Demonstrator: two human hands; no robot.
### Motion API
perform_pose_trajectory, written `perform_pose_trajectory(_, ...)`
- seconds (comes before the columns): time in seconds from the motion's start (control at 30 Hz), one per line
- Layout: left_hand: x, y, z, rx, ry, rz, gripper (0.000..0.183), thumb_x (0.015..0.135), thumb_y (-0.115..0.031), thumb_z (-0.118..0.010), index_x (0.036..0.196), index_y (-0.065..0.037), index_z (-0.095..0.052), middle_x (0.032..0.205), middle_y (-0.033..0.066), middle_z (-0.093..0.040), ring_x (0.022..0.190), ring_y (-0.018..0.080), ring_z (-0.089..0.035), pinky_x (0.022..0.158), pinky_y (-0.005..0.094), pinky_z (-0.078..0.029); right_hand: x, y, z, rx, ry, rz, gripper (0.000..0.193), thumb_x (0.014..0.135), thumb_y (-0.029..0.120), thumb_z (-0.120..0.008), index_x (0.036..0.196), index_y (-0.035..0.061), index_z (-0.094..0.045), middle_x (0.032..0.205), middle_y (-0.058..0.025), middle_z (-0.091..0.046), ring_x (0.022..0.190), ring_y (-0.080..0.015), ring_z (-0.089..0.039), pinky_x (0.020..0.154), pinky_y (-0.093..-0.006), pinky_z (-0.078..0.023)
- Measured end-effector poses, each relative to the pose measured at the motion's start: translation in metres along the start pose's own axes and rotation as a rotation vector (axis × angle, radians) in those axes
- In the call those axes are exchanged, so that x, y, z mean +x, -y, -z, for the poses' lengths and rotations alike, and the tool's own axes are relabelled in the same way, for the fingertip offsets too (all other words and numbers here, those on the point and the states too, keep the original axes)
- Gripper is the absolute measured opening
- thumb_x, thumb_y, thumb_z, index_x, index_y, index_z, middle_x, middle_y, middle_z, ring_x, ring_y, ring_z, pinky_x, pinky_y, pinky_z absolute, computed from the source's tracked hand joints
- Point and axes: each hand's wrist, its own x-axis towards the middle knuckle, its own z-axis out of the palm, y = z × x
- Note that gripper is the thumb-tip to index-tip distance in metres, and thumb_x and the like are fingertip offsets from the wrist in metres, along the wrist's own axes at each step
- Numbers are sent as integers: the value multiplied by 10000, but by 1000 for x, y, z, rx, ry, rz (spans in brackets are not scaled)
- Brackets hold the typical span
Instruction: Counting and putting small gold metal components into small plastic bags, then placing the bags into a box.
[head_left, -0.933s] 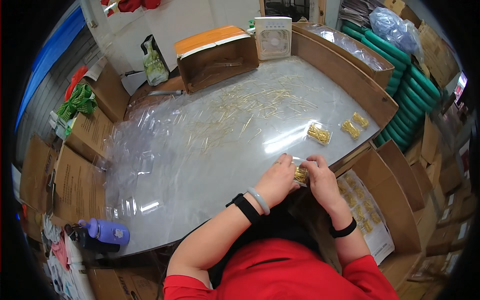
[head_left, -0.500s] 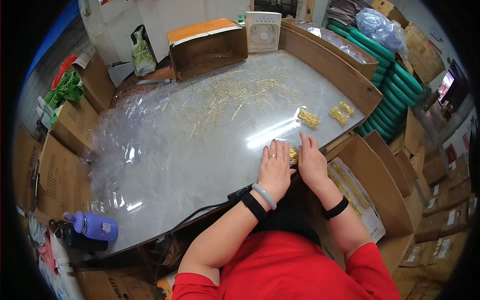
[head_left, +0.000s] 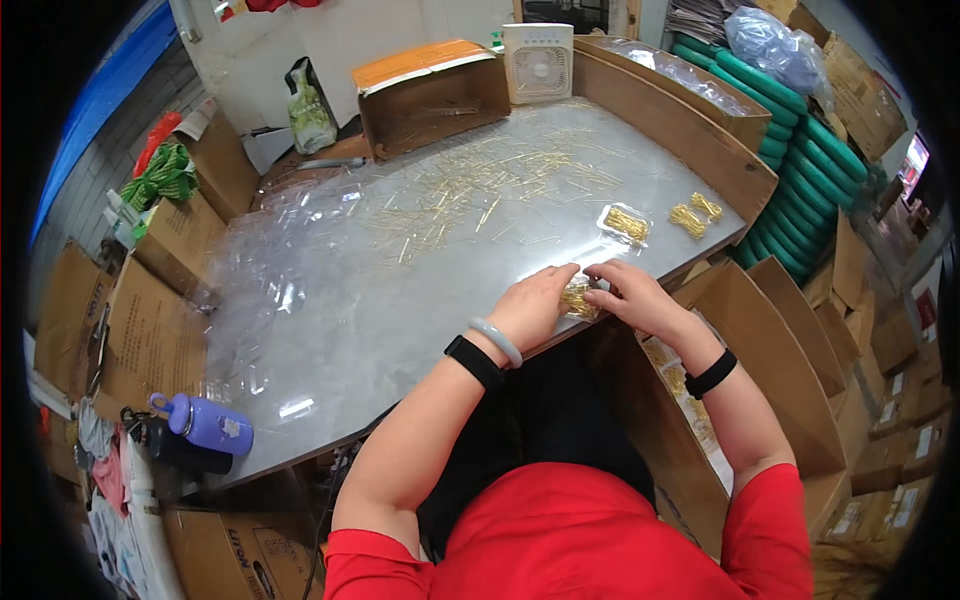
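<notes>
At the near edge of the grey table, a small clear pack of gold wire hooks sits between my two hands. My left hand closes on its left side, fingers together along the top. From the right, my right hand curls round the pack, its thumb against the hooks. Just beyond them lies a clear tray filled with gold hooks. Two loose bunches of gold hooks rest farther right. Many more gold hooks are scattered over the far middle of the table.
Clear plastic trays pile up on the table's left side. A purple bottle stands at the near left corner. An open orange-topped box and a white fan stand at the back. Beside my right arm is an open carton holding packed hooks.
My hands have drawn apart from lying flat over the pack, and their fingers now curl round its sides. The view has shifted slightly.
</notes>
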Motion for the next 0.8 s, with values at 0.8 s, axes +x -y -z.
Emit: perform_pose_trajectory(0.8, 14, 12, 21, -119, 126, 127, 511, 863, -115, -734, 1310, -27, -505, 1287, 204, -614, 1234, 371, -567, 1037, 437, -465, 7, 1, -17, -118, -176, 425, 353, 872, 277, -716, 1127, 43, -642, 1266, -148, -577, 1215, -354, -520, 1039, -472, -421)
